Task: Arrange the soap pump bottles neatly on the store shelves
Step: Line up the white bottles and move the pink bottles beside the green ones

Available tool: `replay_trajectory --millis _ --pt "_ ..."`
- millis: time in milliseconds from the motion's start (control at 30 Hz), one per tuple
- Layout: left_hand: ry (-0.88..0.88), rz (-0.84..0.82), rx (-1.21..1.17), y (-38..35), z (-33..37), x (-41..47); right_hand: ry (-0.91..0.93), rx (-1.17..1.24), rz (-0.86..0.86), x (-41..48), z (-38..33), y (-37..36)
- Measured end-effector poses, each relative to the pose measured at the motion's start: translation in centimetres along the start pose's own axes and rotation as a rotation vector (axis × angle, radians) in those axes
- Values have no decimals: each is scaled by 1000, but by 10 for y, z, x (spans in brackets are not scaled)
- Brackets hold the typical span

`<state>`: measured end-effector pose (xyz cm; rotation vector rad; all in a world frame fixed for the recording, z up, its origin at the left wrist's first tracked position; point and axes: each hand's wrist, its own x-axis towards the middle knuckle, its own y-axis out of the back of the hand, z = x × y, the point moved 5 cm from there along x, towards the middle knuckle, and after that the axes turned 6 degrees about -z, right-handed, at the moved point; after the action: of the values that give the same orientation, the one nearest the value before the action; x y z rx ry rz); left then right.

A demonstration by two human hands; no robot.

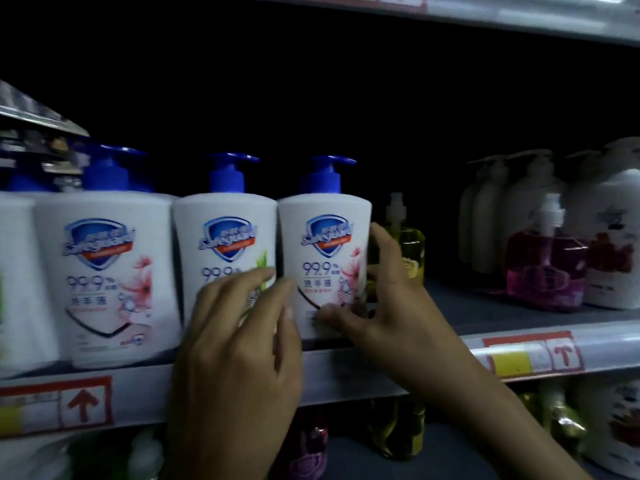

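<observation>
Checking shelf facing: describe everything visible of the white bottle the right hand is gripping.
The white, plastic-looking bottle has a blue pump on top and a shield logo, 99.9% and pink flowers on its front. It stands upright at the shelf edge, beside a similar bottle. The right hand grips its lower right side, thumb on the front; the left hand lies by its left edge.

Dim overall. Light reaches only the fronts: the rightmost white bottle and its neighbours show brightest, while the shelf recess behind is near black. Motion blur smears the labels and my left hand. Far-right bottles murky and soft. Shelf rail bows toward the frame edges.
</observation>
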<state>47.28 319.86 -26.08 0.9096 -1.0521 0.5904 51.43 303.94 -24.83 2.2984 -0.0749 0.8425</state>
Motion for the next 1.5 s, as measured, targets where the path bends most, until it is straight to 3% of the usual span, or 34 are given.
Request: replay_trajectory --millis 133,433,733,1033,1233,1400,1500 --pt "60 26 137 29 -7 36 -76 56 50 2 -4 -3" --pt "116 -268 511 14 -12 93 -204 -91 48 -4 -22 -6" --pt "94 -317 441 25 -10 101 -232 -226 -4 -3 -17 -8" --pt "51 -300 433 33 -11 95 -220 100 -293 17 10 2" --pt "48 -358 373 37 -15 89 -150 257 -329 22 4 -5" --pt "24 -232 394 79 -41 86 -186 386 -461 23 0 6" --pt "26 -307 416 87 -63 87 -203 406 -571 22 -3 9"
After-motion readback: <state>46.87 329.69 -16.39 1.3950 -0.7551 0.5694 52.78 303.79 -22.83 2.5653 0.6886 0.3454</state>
